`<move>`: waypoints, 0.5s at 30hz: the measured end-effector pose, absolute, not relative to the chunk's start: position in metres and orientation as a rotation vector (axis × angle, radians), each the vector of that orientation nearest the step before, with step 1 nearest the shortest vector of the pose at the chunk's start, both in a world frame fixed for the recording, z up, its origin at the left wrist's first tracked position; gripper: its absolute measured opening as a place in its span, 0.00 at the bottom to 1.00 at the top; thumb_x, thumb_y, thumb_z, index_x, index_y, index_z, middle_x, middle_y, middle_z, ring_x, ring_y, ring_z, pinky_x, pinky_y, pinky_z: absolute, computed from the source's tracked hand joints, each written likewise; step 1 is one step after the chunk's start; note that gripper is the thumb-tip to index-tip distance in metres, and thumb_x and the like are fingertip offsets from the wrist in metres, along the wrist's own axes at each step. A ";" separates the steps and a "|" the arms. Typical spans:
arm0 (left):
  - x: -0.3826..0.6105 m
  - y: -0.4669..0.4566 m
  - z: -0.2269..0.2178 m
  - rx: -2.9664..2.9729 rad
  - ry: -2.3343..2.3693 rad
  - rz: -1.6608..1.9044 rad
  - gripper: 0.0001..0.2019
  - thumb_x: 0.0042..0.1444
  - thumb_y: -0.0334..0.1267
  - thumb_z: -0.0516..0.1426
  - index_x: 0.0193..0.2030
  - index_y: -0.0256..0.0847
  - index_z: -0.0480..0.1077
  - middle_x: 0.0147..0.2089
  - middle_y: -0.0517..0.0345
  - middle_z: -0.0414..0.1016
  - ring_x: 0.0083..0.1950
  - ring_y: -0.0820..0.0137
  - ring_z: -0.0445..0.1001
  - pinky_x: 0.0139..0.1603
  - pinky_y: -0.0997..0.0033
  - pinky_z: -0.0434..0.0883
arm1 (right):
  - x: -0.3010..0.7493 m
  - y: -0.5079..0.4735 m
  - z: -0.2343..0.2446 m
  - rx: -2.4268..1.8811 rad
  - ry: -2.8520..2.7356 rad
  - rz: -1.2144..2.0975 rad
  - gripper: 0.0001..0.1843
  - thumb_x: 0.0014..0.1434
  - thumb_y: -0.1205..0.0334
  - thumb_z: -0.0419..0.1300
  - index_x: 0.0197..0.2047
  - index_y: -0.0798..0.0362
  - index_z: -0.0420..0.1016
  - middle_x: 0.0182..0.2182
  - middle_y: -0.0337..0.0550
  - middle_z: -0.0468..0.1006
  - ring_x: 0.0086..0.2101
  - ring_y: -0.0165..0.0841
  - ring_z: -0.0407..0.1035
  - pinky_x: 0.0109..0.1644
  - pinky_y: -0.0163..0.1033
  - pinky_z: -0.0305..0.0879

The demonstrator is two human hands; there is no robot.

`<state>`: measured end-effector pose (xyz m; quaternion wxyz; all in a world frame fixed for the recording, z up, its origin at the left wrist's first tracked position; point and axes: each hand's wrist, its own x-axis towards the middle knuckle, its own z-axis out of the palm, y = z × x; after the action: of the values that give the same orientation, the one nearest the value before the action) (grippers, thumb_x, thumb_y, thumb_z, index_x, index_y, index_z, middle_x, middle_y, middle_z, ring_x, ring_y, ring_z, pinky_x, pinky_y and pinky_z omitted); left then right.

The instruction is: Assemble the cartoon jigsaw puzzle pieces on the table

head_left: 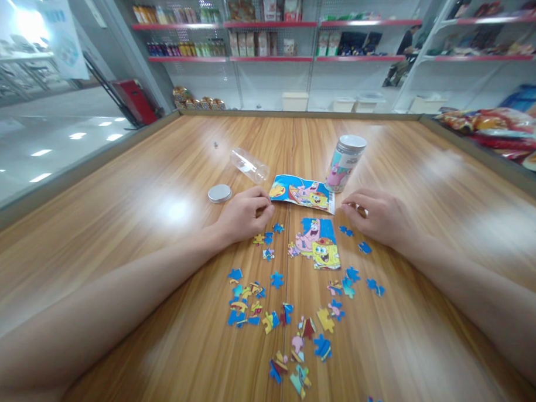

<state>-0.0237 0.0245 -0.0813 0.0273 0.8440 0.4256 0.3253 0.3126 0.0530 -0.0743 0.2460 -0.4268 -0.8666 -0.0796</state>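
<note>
My left hand (247, 213) rests on the table with its fingers curled in. Its fingertips meet the left edge of a curled picture sheet (300, 191) with cartoon figures on blue; whether they grip it is hidden. Just off the sheet's right corner, my right hand (376, 213) has thumb and fingers drawn together, with nothing visible in them. Below the sheet lies a joined section of jigsaw puzzle (320, 243) with a pink and a yellow figure. Loose puzzle pieces (277, 279) are scattered nearer to me, several in a left cluster (245, 304).
A printed can (346, 163) with a silver lid stands behind my right hand. A clear plastic bottle (250, 165) lies on its side behind my left hand, near a silver lid (219, 193). Stocked shelves (270, 25) line the back; bagged goods (498, 134) sit beyond the right edge.
</note>
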 end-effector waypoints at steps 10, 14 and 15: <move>-0.025 0.026 -0.080 2.710 1.178 0.844 0.09 0.62 0.28 0.52 0.41 0.38 0.74 0.42 0.50 0.72 0.46 0.64 0.71 0.49 0.61 0.71 | 0.315 0.055 -0.077 -1.135 -2.450 -0.188 0.09 0.65 0.61 0.57 0.44 0.51 0.79 0.43 0.48 0.79 0.43 0.41 0.73 0.47 0.44 0.68; -0.025 0.026 -0.082 2.706 1.182 0.835 0.09 0.62 0.29 0.52 0.42 0.38 0.74 0.43 0.50 0.72 0.47 0.63 0.71 0.50 0.61 0.71 | 0.315 0.059 -0.078 -1.068 -2.467 -0.117 0.11 0.66 0.62 0.55 0.46 0.52 0.78 0.43 0.49 0.77 0.43 0.41 0.72 0.49 0.45 0.68; -0.026 0.026 -0.082 2.706 1.186 0.831 0.09 0.62 0.29 0.52 0.42 0.38 0.74 0.43 0.50 0.72 0.47 0.63 0.71 0.50 0.61 0.71 | 0.314 0.059 -0.079 -1.056 -2.466 -0.095 0.11 0.66 0.63 0.55 0.46 0.52 0.78 0.43 0.49 0.77 0.44 0.41 0.72 0.49 0.45 0.68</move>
<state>-0.0256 0.0264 -0.0819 0.0361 0.8812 0.3860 0.2706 0.3145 0.0591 -0.0785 0.2267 -0.3831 -0.8948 -0.0345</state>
